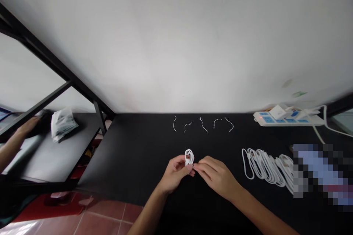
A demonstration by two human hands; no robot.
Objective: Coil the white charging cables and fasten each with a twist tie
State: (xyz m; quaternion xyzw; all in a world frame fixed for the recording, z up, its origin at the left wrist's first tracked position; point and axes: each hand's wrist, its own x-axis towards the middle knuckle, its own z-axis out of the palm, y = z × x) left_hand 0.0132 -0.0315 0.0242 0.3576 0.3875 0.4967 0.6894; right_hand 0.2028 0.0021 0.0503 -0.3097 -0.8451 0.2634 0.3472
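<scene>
Black tabletop [124, 154] before me, white wall [176, 44] behind. At lower centre, my left hand [175, 174] grips a small coiled white cable [189, 157] upright, my right hand [216, 176] pinching narrowly at its base; white cables [264, 167] lie bundled at right.

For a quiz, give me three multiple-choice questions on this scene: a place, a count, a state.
1. Where is the white-and-blue plastic power strip? A right on the black table; B on the floor; C under a hand.
2. How many short white wire pieces lie in the far row? A three; B five; C eight.
3. The small white cable coil is: A in the left hand; B on the table; C on the strip.
Answers: 1 A, at the far edge. 2 B, five pieces show. 3 A, the hand wraps it.
</scene>
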